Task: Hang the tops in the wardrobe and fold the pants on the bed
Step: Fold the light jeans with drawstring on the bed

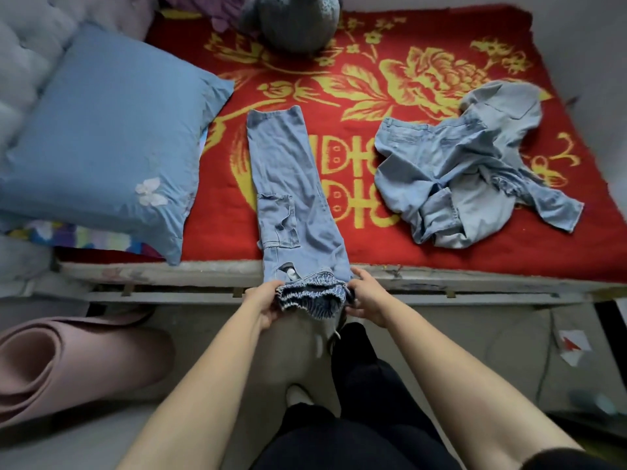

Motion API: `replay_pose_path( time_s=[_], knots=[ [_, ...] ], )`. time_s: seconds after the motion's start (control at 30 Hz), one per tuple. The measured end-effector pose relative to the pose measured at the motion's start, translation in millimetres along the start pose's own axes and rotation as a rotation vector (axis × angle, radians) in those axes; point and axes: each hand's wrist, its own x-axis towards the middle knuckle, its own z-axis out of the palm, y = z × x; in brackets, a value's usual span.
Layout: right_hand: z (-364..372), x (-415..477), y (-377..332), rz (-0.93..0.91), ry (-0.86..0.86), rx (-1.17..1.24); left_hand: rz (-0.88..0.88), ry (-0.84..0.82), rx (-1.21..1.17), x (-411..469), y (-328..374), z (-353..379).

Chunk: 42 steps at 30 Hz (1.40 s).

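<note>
Nearest, our left hand [266, 301] and right hand [368, 298] each grip the waistband of the denim pants [288, 184], laid lengthwise on the bed [373, 245], not yet folded crosswise. Beyond, 1 crumpled denim garment [475, 171] lies unsorted.

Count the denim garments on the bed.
2: the jeans laid flat in the middle, waistband gripped by the left hand and right hand; a crumpled denim heap to their right, which may hide another piece.
</note>
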Motion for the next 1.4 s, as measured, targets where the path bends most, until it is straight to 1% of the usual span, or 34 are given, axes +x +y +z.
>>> replay_pose_path(
  time_s=[0.1, 0.2, 0.27, 0.37, 0.47, 0.53, 0.57, 0.6, 0.63, 0.67, 0.73, 0.77, 0.8, 0.83, 0.9, 0.97, 1.03, 1.13, 1.2, 1.27, 1.33, 1.4],
  knots=[
    [-1, 19, -21, 0.040, -0.024, 0.044, 0.011, -0.012, -0.008, 16, 19, 5],
    [-3, 42, -46, 0.101, -0.067, 0.076, -0.069, -0.042, -0.012, 38, 43, 16],
    [-3, 65, -61, 0.133, -0.058, 0.127, -0.108, -0.025, -0.018, 56, 60, 24],
    [-2, 106, -87, 0.183, -0.041, 0.184, -0.121, 0.020, -0.024, 85, 87, 39],
    [2, 153, -111, 0.228, -0.036, 0.182, -0.110, 0.077, -0.156, 120, 110, 51],
    [8, 185, -128, 0.225, -0.065, 0.260, -0.069, 0.112, -0.270, 152, 120, 53],
    [9, 203, -134, 0.218, -0.082, 0.309, -0.042, 0.130, -0.288, 167, 123, 53],
    [9, 220, -139, 0.205, -0.094, 0.320, -0.015, 0.155, -0.246, 183, 124, 52],
    [9, 236, -142, 0.174, -0.101, 0.270, 0.014, 0.194, -0.131, 196, 124, 52],
    [8, 250, -143, 0.124, -0.096, 0.139, 0.046, 0.242, 0.028, 208, 122, 53],
    [6, 274, -136, -0.040, -0.039, -0.269, 0.136, 0.347, 0.403, 228, 113, 52],
    [5, 284, -129, -0.136, -0.006, -0.461, 0.176, 0.383, 0.583, 238, 109, 51],
    [6, 291, -121, -0.210, 0.018, -0.600, 0.203, 0.394, 0.735, 247, 103, 49],
    [8, 297, -112, -0.254, 0.030, -0.690, 0.222, 0.392, 0.848, 254, 98, 48],
    [13, 306, -95, -0.290, 0.049, -0.783, 0.258, 0.405, 0.978, 267, 91, 47],
    [20, 313, -82, -0.336, 0.112, -0.842, 0.300, 0.474, 1.060, 278, 88, 47],
    [28, 318, -79, -0.397, 0.211, -0.851, 0.374, 0.511, 1.085, 287, 93, 46],
    [39, 319, -82, -0.519, 0.365, -0.782, 0.561, 0.505, 1.053, 297, 103, 46],
    [45, 325, -88, -0.566, 0.443, -0.744, 0.612, 0.528, 1.008, 307, 112, 46],
    [48, 341, -93, -0.500, 0.428, -0.807, 0.529, 0.493, 1.059, 325, 118, 43],
    [47, 358, -96, -0.355, 0.365, -0.899, 0.396, 0.407, 1.125, 342, 121, 39],
    [47, 368, -97, -0.288, 0.352, -0.916, 0.344, 0.398, 1.112, 347, 124, 38]
  ],
)
